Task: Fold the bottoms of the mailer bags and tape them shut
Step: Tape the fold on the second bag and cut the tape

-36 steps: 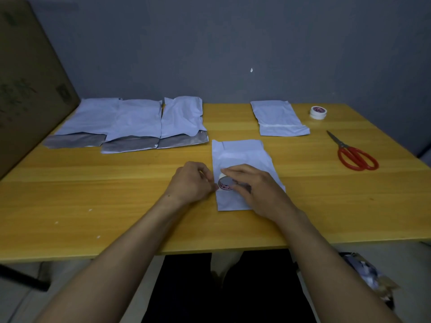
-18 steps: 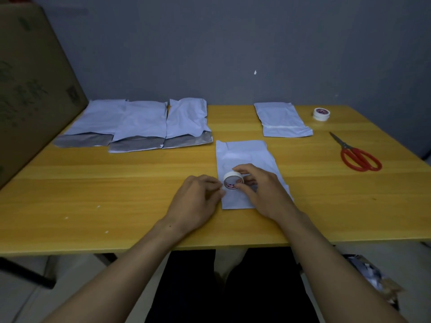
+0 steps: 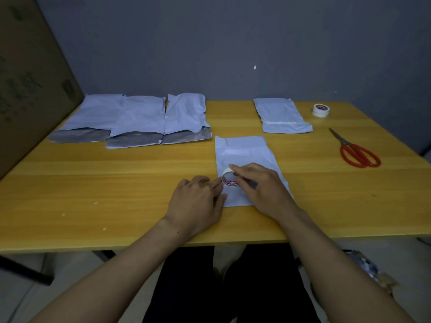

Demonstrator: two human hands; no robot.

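A white mailer bag (image 3: 242,155) lies flat on the wooden table (image 3: 116,183) in front of me. My right hand (image 3: 261,185) holds a small roll of white tape (image 3: 229,179) upright on the bag, fingers curled round it. My left hand (image 3: 198,201) rests beside the bag's left edge, its fingertips touching the roll and the bag. Whether the left fingers pinch a tape end cannot be made out. Three more white bags (image 3: 142,117) with grey open ends lie in a row at the back left. Another bag (image 3: 282,115) lies at the back right.
A second tape roll (image 3: 321,110) sits at the back right. Red-handled scissors (image 3: 356,152) lie near the table's right edge. A large cardboard box (image 3: 25,85) stands at the left. A grey wall runs behind the table.
The tape roll has been tipped up on its edge and now stands upright on the bag. My left hand has slid back a little toward me along the bag's left edge.
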